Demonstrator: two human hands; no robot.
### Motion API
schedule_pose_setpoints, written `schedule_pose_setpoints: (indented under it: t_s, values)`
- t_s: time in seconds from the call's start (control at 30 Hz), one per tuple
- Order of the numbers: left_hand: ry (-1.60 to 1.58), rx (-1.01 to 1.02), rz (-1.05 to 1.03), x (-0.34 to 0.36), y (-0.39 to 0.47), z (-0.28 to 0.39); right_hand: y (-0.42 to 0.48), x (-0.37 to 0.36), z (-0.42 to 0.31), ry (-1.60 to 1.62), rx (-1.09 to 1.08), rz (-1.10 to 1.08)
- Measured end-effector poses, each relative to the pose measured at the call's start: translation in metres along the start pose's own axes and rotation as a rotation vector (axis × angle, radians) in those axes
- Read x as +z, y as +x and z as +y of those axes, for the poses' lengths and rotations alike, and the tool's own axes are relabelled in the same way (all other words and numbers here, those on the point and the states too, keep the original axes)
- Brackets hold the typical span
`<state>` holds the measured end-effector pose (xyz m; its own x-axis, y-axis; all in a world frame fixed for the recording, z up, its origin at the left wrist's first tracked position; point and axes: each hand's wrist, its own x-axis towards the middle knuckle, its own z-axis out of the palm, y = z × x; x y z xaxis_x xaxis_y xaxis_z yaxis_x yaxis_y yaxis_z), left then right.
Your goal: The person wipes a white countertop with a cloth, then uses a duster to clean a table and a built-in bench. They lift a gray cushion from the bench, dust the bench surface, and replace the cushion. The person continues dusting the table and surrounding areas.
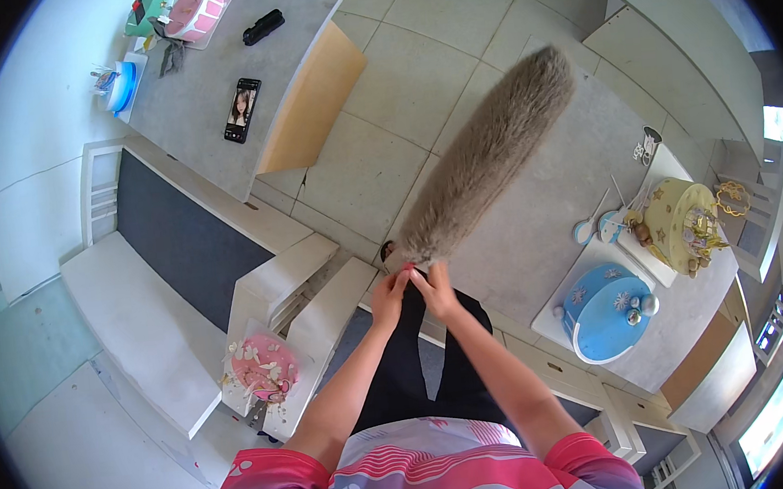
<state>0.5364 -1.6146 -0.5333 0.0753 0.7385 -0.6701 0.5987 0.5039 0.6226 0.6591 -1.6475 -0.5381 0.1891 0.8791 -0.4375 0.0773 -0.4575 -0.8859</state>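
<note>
My left hand (389, 301) and my right hand (436, 292) meet in front of my legs at the near end of a long, fluffy grey-brown duster (488, 157). Fingers of both hands are closed around that end, and a small pink-red spot shows at the left fingertips. From there the duster slants up and to the right, its far end over the edge of a grey tabletop (497, 270). Any handle is hidden by my hands. Off to the right, apart from the duster, stand a blue cake (604, 310) with snowflakes and a yellow cake (672, 222) with gold decorations.
A second grey table (209, 121) at upper left bears a phone (242, 111), a black object (264, 27) and several decorated cakes. Left of my legs, a pink cake (269, 361) sits on white furniture beside a bench (142, 319). Pale floor tiles (371, 156) lie between the tables.
</note>
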Motion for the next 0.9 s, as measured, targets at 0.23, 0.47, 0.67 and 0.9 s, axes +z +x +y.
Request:
schedule_pose_setpoints:
  t_s: [0.23, 0.47, 0.67, 0.9]
  values:
    - [0.577, 0.220, 0.117, 0.007, 0.034, 0.059, 0.003, -0.117, 0.054, -0.858, -0.087, 0.460]
    - [0.485, 0.128, 0.245, 0.008, 0.122, 0.119, 0.005, -0.119, 0.072, -1.025, -0.057, 0.433]
    - [0.407, 0.216, 0.150, -0.011, 0.086, 0.068, 0.006, -0.120, 0.072, -0.996, -0.024, 0.438]
    - [0.524, -0.028, 0.243, -0.023, 0.017, -0.038, 0.009, -0.126, 0.076, -0.999, -0.034, 0.447]
